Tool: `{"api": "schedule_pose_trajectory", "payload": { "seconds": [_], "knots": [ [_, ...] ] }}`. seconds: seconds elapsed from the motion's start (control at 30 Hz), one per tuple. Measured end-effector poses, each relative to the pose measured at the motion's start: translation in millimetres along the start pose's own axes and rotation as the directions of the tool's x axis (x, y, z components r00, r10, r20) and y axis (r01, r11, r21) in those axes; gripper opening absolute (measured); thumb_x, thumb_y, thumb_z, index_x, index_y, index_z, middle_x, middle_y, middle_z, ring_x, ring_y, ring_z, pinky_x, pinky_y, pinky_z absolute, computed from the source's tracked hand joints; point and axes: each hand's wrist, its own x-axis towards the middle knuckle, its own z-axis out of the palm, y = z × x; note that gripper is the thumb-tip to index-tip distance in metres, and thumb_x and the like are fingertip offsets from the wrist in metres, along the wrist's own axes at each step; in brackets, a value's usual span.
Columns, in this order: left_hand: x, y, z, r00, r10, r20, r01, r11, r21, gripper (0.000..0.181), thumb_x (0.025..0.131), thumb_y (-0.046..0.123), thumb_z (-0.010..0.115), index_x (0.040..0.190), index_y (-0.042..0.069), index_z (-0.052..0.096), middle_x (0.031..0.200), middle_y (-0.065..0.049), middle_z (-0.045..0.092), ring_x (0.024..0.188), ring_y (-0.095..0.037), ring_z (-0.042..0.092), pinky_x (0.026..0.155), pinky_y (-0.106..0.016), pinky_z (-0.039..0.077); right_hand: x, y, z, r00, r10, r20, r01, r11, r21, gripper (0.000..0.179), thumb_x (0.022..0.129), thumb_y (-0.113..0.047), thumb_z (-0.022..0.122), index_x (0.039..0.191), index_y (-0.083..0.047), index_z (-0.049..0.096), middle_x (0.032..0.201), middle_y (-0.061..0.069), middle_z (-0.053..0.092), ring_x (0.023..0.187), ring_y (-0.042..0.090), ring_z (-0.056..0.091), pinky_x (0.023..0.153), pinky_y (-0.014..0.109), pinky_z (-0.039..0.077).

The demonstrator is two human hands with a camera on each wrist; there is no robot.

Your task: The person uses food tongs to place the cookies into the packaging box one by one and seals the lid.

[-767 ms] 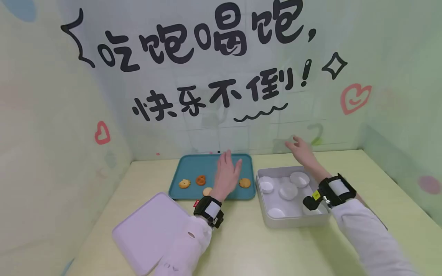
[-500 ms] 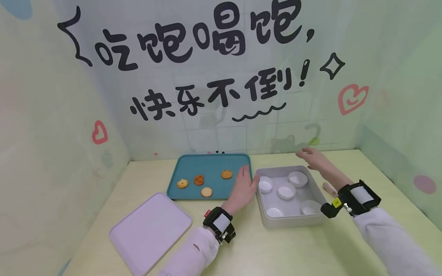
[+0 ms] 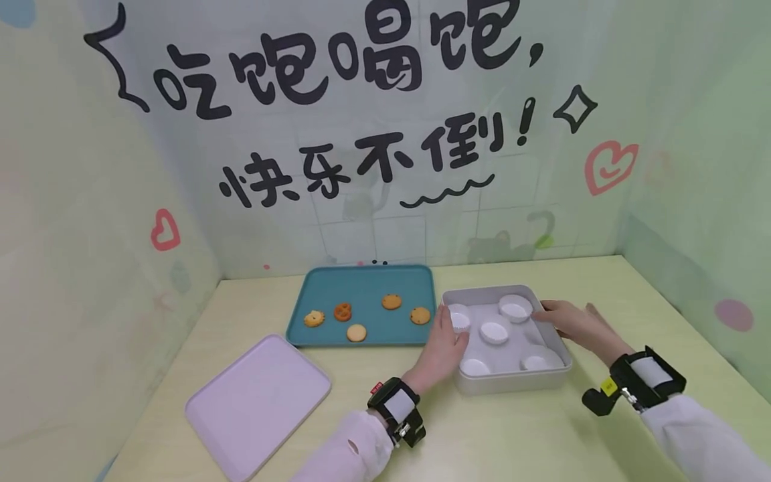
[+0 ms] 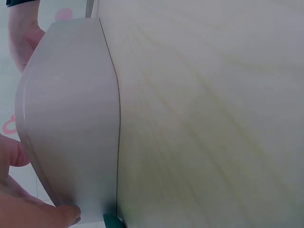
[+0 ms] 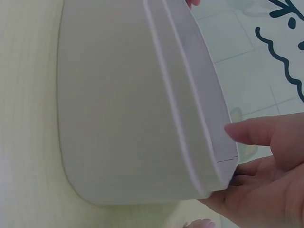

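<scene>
A pale lavender-grey rectangular box (image 3: 512, 384) stands on the table, with several small white cups (image 3: 494, 332) inside it. My left hand (image 3: 438, 353) holds the box's left wall by the rim; in the left wrist view its fingers (image 4: 69, 214) lie on both sides of that rim. At the right wall, my right hand (image 3: 585, 329) pinches the rim. In the right wrist view, the thumb (image 5: 254, 131) reaches over the inner side, while the other fingers are at the outside, partly hidden behind the corner.
A blue tray (image 3: 361, 284) with several biscuits (image 3: 357, 333) lies left of the box, close to the back wall. Nearer on the left lies a flat lavender tray or lid (image 3: 259, 405). A small pinkish thing (image 5: 202, 223) shows behind the box, its kind unclear.
My left hand has moved right from above the blue tray to the box's left rim. My right hand has come down from behind the box to its right rim.
</scene>
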Motion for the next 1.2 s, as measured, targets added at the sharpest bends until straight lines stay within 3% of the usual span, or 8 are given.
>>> {"api": "schedule_pose_trajectory", "payload": {
  "seconds": [0.07,0.2,0.53,0.8,1.0,1.13,1.2],
  "knots": [
    [-1.3,-0.8,1.4,1.0,0.016,0.004,-0.016,1.0,0.019,0.057,0.092,0.007,0.044,0.134,-0.019,0.014,0.139,-0.034,0.011,0.128,-0.038,0.016,0.103,-0.04,0.019,-1.0,2.5,2.2,1.0,-0.027,0.009,0.027,1.0,-0.01,0.06,0.094,-0.013,0.044,0.135,0.018,0.013,0.136,0.036,0.018,0.122,0.046,0.023,0.098,0.056,0.019],
    [-5.0,-2.2,3.2,0.999,0.033,0.018,-0.034,0.998,0.058,0.058,0.089,-0.001,0.043,0.135,-0.018,0.012,0.141,-0.032,0.007,0.129,-0.035,0.013,0.103,-0.037,0.017,-5.1,5.3,4.1,0.997,-0.076,-0.001,0.076,0.997,-0.024,0.055,0.088,0.002,0.04,0.134,0.018,0.015,0.135,0.037,0.02,0.122,0.046,0.025,0.094,0.054,0.029],
    [-18.5,2.7,0.2,0.992,0.108,0.066,-0.116,0.983,0.144,0.059,0.086,-0.001,0.047,0.133,-0.02,0.016,0.139,-0.034,0.009,0.129,-0.036,0.016,0.102,-0.034,0.02,-24.0,8.6,6.1,0.992,-0.122,-0.025,0.12,0.988,-0.094,0.052,0.085,0.007,0.043,0.13,0.022,0.021,0.126,0.04,0.031,0.115,0.047,0.036,0.086,0.052,0.039],
    [-35.7,6.6,-13.4,0.984,0.14,0.108,-0.157,0.972,0.173,0.061,0.084,-0.003,0.049,0.132,-0.022,0.015,0.138,-0.036,0.007,0.128,-0.037,0.015,0.101,-0.035,0.019,-36.7,7.9,12.5,0.985,-0.17,0.033,0.171,0.983,-0.061,0.055,0.085,0.007,0.047,0.128,0.025,0.017,0.131,0.044,0.011,0.118,0.051,0.024,0.086,0.052,0.039],
    [-50.0,6.6,-22.1,0.98,0.152,0.129,-0.174,0.968,0.182,0.06,0.085,-0.002,0.048,0.131,-0.022,0.016,0.138,-0.038,0.007,0.128,-0.037,0.016,0.101,-0.035,0.02,-43.5,4.5,21.2,0.978,-0.2,0.051,0.201,0.98,-0.008,0.059,0.082,0.009,0.048,0.129,0.025,0.016,0.135,0.041,-0.005,0.116,0.048,0.027,0.079,0.038,0.045],
    [-57.7,6.1,-25.5,0.979,0.16,0.13,-0.182,0.966,0.182,0.059,0.085,-0.002,0.047,0.132,-0.022,0.016,0.138,-0.037,0.007,0.128,-0.037,0.017,0.101,-0.035,0.021,-46.6,3.8,26.2,0.974,-0.221,0.042,0.222,0.975,-0.015,0.056,0.08,0.011,0.049,0.127,0.025,0.021,0.133,0.043,0.007,0.111,0.046,0.036,0.073,0.034,0.048],
    [-60.4,5.6,-26.5,0.978,0.166,0.129,-0.187,0.966,0.18,0.06,0.085,-0.002,0.048,0.131,-0.022,0.016,0.138,-0.037,0.007,0.128,-0.037,0.017,0.101,-0.035,0.021,-47.7,3.8,28.4,0.973,-0.229,0.043,0.23,0.973,-0.016,0.055,0.08,0.011,0.05,0.127,0.025,0.023,0.13,0.043,0.019,0.109,0.045,0.041,0.072,0.035,0.049]
  ]
}}
